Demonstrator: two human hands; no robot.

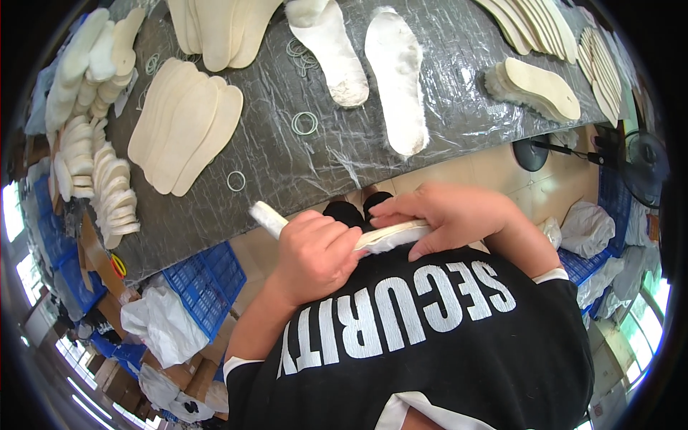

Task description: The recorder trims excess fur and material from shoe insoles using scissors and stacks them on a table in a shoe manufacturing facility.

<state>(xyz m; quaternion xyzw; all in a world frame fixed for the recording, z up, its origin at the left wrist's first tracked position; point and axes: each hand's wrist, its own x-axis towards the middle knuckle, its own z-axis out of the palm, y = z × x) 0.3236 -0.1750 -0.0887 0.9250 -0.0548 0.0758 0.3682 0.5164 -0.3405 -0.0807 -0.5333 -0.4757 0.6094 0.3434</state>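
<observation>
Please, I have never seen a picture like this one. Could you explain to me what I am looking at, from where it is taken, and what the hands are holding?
The picture comes from a wide fisheye camera worn on a person's head, looking down, so straight edges look bent. No machine is here, only two bare hands. The left hand and the right hand together grip a white fleecy insole, held close to the person's black shirt. Beyond them is a grey table covered in clear plastic film. On it lie stacks of beige insoles, two white fleecy insoles and some loose rubber bands. Blue crates stand below the table.
</observation>
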